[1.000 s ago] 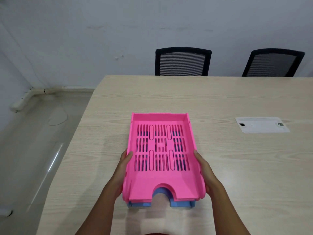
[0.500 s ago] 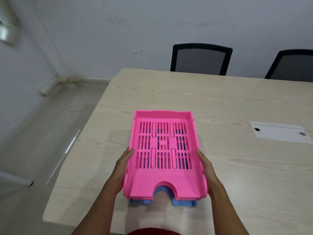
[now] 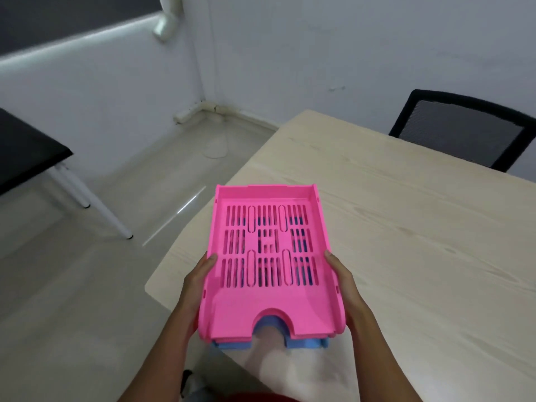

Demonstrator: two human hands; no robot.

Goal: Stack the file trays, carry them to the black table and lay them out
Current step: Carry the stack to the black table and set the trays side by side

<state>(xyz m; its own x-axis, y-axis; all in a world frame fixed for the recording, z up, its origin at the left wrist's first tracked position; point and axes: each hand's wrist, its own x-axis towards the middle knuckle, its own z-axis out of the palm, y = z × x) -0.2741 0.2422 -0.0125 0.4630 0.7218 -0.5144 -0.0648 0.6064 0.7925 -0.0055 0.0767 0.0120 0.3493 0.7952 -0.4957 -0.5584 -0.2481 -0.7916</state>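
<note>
A pink slotted file tray (image 3: 269,297) lies on top of a blue tray (image 3: 307,343), of which only the front edge and bits through the slots show. My left hand (image 3: 197,281) grips the stack's left side and my right hand (image 3: 343,281) grips its right side. The stack is held over the left corner of the light wooden table (image 3: 420,242). A corner of the black table (image 3: 26,152) with white legs appears at the far left.
A black mesh chair (image 3: 461,132) stands behind the wooden table at the right. Grey floor (image 3: 72,285) separates the two tables. White walls meet in a corner at the back, with a pipe running along the skirting.
The view has swung left, bringing the black table into sight. The tray stack, held in both hands, has shifted from the table's middle toward its left corner.
</note>
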